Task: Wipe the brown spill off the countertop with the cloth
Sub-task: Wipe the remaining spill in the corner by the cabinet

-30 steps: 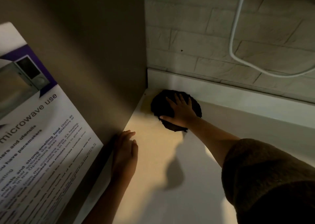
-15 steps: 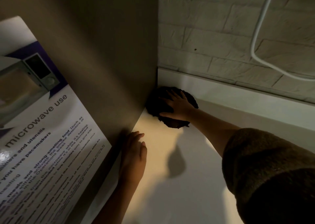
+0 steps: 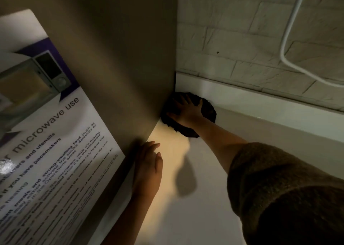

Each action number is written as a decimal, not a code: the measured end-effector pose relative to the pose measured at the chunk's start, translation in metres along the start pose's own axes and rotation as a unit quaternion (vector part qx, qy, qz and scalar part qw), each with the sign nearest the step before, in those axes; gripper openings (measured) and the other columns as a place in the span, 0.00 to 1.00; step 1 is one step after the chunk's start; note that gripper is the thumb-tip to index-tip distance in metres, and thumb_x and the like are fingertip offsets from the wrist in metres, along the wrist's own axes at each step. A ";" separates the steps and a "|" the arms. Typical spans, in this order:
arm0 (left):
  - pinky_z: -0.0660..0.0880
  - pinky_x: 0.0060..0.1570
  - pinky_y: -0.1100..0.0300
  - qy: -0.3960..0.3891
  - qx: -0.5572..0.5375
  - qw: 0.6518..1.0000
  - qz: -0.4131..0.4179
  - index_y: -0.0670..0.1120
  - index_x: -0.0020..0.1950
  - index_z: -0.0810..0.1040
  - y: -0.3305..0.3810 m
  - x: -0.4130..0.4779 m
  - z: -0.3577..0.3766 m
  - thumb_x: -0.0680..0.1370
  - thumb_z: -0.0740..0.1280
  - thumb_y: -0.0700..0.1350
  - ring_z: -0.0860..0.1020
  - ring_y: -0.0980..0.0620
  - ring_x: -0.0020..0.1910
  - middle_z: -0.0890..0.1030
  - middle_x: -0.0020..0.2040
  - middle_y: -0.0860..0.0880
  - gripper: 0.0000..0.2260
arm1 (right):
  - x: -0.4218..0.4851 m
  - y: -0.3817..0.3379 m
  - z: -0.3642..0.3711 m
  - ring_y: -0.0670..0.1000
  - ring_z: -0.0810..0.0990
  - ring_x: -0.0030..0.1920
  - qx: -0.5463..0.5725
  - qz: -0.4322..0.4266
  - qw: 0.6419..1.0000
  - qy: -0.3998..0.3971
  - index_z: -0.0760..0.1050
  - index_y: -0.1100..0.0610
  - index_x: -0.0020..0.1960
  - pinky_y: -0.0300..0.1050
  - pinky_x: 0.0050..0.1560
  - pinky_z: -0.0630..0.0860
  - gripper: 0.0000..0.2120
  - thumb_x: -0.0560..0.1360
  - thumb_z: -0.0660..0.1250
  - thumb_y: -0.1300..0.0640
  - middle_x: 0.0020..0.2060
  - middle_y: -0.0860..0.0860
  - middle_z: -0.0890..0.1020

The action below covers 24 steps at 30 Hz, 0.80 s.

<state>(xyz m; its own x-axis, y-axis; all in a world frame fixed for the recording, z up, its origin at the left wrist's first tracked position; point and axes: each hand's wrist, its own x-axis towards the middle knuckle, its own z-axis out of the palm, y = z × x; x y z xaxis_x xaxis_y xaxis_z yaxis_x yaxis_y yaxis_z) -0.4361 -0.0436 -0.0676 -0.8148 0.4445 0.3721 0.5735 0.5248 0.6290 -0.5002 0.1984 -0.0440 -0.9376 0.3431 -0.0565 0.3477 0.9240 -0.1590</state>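
Observation:
A dark round cloth (image 3: 209, 112) lies on the white countertop (image 3: 204, 198) in the back corner, against the tall panel and the upstand. My right hand (image 3: 188, 111) presses flat on the cloth with fingers spread. My left hand (image 3: 149, 168) rests flat on the countertop beside the panel's foot, fingers straight, holding nothing. No brown spill shows; the cloth hides the surface beneath it.
A tall grey-brown panel (image 3: 115, 58) walls off the left, carrying a microwave-use poster (image 3: 42, 142). A white upstand (image 3: 270, 103) runs along the back under a pale brick wall (image 3: 242, 40). A white cable (image 3: 290, 45) hangs at the right.
My right hand has slid the cloth left, deeper into the corner against the panel. My left hand has stayed flat by the panel.

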 end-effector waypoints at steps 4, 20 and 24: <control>0.68 0.61 0.62 -0.002 -0.006 1.000 0.000 0.48 0.63 0.74 0.002 -0.001 -0.002 0.79 0.54 0.51 0.72 0.51 0.63 0.75 0.62 0.48 0.17 | 0.000 0.003 0.000 0.56 0.43 0.77 -0.013 -0.011 1.000 -0.010 0.46 0.42 0.78 0.75 0.68 0.38 0.34 0.76 0.50 0.31 0.78 0.48 0.48; 0.64 0.62 0.62 0.026 -0.098 0.995 0.022 0.42 0.58 0.77 0.012 0.005 -0.015 0.79 0.52 0.47 0.72 0.50 0.59 0.76 0.59 0.44 0.18 | -0.064 -0.026 0.003 0.57 0.43 0.77 -0.049 -0.118 0.991 -0.026 0.47 0.42 0.78 0.72 0.70 0.40 0.34 0.76 0.51 0.32 0.78 0.47 0.49; 0.65 0.60 0.62 0.028 -0.119 0.993 0.001 0.43 0.56 0.78 0.013 0.004 -0.022 0.77 0.51 0.47 0.72 0.51 0.59 0.76 0.59 0.46 0.18 | -0.081 -0.040 0.008 0.58 0.44 0.77 -0.049 -0.118 0.991 -0.031 0.48 0.42 0.78 0.72 0.69 0.38 0.35 0.76 0.52 0.32 0.78 0.49 0.50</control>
<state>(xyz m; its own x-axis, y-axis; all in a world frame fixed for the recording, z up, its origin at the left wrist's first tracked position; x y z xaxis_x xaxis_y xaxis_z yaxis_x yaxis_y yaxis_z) -0.4343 -0.0511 -0.0429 -0.8212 0.4010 0.4060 0.5441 0.3357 0.7689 -0.4380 0.1325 -0.0414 -0.9903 0.1068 -0.0894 0.1139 0.9904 -0.0786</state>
